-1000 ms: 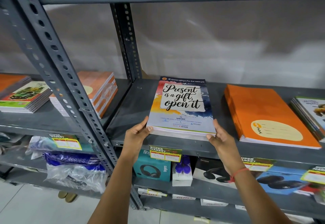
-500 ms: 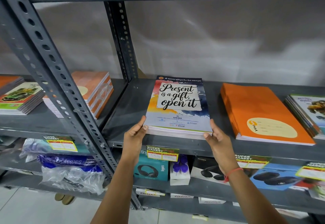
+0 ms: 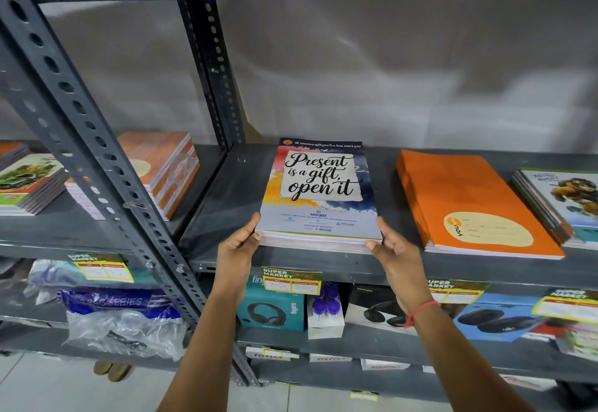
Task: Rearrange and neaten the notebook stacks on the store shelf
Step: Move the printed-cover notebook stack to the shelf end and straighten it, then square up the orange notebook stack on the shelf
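Note:
A stack of notebooks with the cover "Present is a gift, open it" (image 3: 320, 191) lies flat on the grey metal shelf (image 3: 226, 195), near its front edge. My left hand (image 3: 238, 250) grips the stack's near left corner, thumb on the cover. My right hand (image 3: 393, 254) holds the near right corner, fingers against the side of the stack. To the right lies an orange notebook stack (image 3: 466, 198), and further right a stack with a picture cover (image 3: 563, 204).
A slanted perforated upright (image 3: 81, 139) divides the shelf from the left bay, which holds an orange-covered stack (image 3: 168, 169) and a green car-cover stack (image 3: 29, 182). Below are headphone boxes (image 3: 271, 309), price tags (image 3: 291, 280) and plastic-wrapped goods (image 3: 119, 317).
Both hands stay on the stack's near corners. The stack now sits squarer to the shelf edge; the view has shifted slightly.

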Demonstrator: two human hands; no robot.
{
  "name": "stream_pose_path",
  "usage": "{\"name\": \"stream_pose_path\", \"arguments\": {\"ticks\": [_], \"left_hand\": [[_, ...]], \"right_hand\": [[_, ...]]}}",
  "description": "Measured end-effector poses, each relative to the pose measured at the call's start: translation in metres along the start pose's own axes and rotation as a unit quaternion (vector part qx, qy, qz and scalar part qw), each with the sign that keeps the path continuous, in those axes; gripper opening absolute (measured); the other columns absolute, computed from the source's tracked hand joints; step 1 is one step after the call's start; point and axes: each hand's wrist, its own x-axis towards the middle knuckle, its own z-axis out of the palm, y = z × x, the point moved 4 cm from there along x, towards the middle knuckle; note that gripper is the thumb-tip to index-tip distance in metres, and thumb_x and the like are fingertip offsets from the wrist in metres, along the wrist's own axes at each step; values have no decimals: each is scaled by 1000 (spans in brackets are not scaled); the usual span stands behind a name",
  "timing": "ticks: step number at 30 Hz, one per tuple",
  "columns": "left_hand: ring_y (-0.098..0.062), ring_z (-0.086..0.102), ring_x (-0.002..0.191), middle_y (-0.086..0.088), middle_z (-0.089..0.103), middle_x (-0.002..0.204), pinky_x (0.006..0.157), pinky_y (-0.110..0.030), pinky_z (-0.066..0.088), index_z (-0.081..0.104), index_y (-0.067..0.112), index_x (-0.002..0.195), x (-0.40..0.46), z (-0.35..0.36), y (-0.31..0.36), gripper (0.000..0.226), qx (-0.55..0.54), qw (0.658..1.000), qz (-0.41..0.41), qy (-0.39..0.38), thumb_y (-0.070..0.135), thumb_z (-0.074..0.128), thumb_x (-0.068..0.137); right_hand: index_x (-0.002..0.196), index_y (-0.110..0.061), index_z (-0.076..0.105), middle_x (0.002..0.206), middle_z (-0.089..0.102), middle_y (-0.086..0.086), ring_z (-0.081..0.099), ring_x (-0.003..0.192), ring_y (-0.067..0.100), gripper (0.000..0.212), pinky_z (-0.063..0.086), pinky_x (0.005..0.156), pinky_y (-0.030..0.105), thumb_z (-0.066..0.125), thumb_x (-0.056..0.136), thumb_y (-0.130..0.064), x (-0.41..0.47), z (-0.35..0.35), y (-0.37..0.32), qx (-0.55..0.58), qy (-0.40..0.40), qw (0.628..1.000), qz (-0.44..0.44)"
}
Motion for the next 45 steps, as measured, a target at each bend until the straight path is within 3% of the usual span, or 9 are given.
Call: {"name": "stream_pose_path", "arguments": {"ticks": [5, 10, 18, 22, 25, 29, 33, 39, 45], "left_hand": [[7, 53, 97, -1, 55, 128, 76, 4, 45, 48, 7, 132, 3, -1, -3, 41, 11, 1000, -2, 0, 1, 49, 91], [-8, 55, 109, -1, 55, 128, 85, -7, 47, 50, 5, 130, 3, -4, -4, 39, 3, 1000, 1, 21, 1, 49, 91], [14, 64, 74, -2, 59, 121, 78, -3, 50, 54, 3, 126, 3, -3, -4, 38, -5, 998, -9, 63, 0, 54, 89], [-2, 64, 90, -17, 56, 132, 93, -20, 48, 52, 1, 127, -12, 7, 5, 36, 30, 985, 32, 167, 1, 51, 91], [-45, 62, 102, -32, 53, 130, 88, -44, 52, 48, 5, 132, -45, 60, 20, 38, 147, 949, 135, 245, 6, 48, 93], [-36, 49, 125, 5, 37, 136, 101, -23, 46, 35, 17, 134, -78, 178, 19, 47, 202, 948, 239, 64, 2, 48, 92], [-10, 28, 139, 6, 32, 148, 112, -16, 23, 28, 19, 142, -81, 252, -4, 48, 145, 984, 91, -54, 21, 42, 96], [-13, 28, 139, 2, 31, 153, 111, -25, 19, 19, 22, 147, -84, 286, -21, 53, 117, 991, 2, -60, 29, 36, 97], [-1, 42, 121, 23, 53, 123, 107, -20, 25, 30, 23, 144, -79, 276, -22, 58, 29, 996, -7, -83, 20, 52, 91]], "right_hand": [[138, -12, 39, 138, 51, 4, 46, 118, 6, 54, 29, 101, 17, 56, 87, -7, -1, 0, 1, -4, 11, 1000, -7], [136, -11, 42, 133, 54, 2, 49, 115, 5, 52, 33, 99, 16, 57, 86, -5, 0, 2, 3, 15, 22, 1000, 0], [133, -10, 46, 120, 55, -6, 51, 110, 5, 49, 36, 80, -5, 59, 85, -6, 2, -2, 3, -1, 49, 999, 7], [132, -11, 48, 114, 55, -10, 52, 106, 4, 45, 39, 96, 12, 53, 88, -6, -1, -8, -6, -56, 13, 998, -15], [126, -7, 55, 111, 60, -7, 59, 101, -7, 38, 38, 89, 4, 54, 87, -3, -10, -42, -20, -49, 62, 995, -62], [120, -12, 61, 113, 57, -12, 53, 87, -24, 31, 35, 74, -7, 52, 90, -14, -25, -130, -38, -61, 239, 953, -177], [130, -15, 51, 126, 60, 6, 61, 108, 22, 42, 45, 81, 11, 47, 91, -28, -24, -216, -22, -37, 309, 938, -151], [144, -27, 26, 133, 41, -12, 38, 123, 10, 57, 26, 104, 28, 46, 91, -34, 7, -242, 14, -9, 47, 999, 14], [145, -21, 21, 119, 55, -19, 56, 94, -15, 66, 43, 73, 0, 52, 89, -6, 15, -258, 21, 65, -65, 996, 15]]}}
